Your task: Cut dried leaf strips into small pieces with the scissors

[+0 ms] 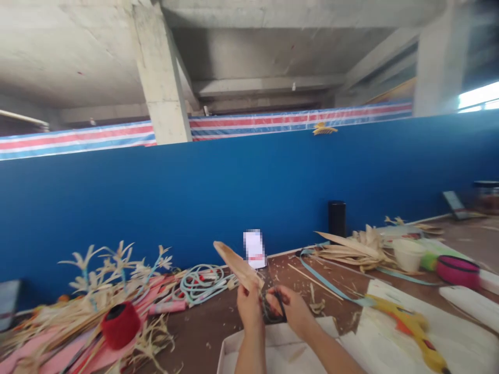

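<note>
Upright in my left hand (249, 304) is a long, pale dried husk leaf (235, 263), pinched near its lower end and slanting up to the left. My right hand (290, 305) is closed around the black handles of a pair of scissors (280, 307), close beside the left fingers. The scissor blades are mostly hidden, so whether they touch the leaf I cannot tell. Beneath both forearms sits a shallow white box (223, 353) with a small husk scrap (297, 354) inside.
Left lie husk flowers (122, 259), a red thread spool (120, 325) and coiled pale-blue cord (202, 284). A yellow glue gun (413, 324), husk pile (358, 249), white cup (408, 254) and magenta roll (458, 271) are right. A blue partition (195, 197) stands behind the brown table (202, 337).
</note>
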Demonstrator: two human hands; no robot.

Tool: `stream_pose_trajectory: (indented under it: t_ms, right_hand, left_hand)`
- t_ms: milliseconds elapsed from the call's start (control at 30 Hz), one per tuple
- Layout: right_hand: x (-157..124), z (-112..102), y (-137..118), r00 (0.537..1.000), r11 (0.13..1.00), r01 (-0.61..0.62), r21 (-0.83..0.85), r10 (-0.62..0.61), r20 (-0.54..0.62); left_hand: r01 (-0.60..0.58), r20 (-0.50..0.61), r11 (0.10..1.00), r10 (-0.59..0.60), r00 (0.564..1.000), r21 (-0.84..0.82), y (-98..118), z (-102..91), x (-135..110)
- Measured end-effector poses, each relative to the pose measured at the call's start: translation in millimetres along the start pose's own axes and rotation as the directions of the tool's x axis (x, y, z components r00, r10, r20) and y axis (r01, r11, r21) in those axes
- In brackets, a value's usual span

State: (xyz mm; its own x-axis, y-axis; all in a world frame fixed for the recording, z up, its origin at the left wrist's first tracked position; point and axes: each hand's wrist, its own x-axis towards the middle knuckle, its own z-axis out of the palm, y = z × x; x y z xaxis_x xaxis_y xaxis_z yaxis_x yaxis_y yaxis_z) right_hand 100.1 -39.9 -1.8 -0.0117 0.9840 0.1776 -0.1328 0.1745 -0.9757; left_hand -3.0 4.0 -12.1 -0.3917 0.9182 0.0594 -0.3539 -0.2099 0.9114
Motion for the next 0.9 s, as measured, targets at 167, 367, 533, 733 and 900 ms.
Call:
stream_pose_trajectory:
  t_ms: [167,367,533,733,900]
  right_hand:
    - [-5.5,1.1,-7.7,0.988,0.989,-0.010,-0.146,0.032,0.149]
    - [-7.5,-1.0,-13.8,0.972,0.983,0.013,-0.182,0.031,0.235]
    - [-5.3,-5.9,-8.5,0.976,0.973,0.002,-0.231,0.048,0.212]
    - [-6.8,-6.1,-12.7,0.985,0.946,0.024,-0.324,0.034,0.171]
    - [-7.1,-5.3,-14.3,0.986,0.927,0.045,-0.373,0.020,0.167]
  left_hand:
    - [0.116,-0.030,0.984,-0.121,0.992,-0.136,-0.3,3.7,-0.1]
    - [0.066,-0.059,0.989,-0.074,0.996,-0.132,-4.0,2.2,2.1]
    - [0.072,-0.109,0.988,-0.086,0.990,-0.134,2.1,3.0,-0.8]
    - [0.084,-0.077,0.993,-0.091,0.993,-0.086,8.1,3.9,-6.0]
    - [0.083,-0.034,0.992,-0.087,0.996,-0.090,6.2,5.3,-7.6]
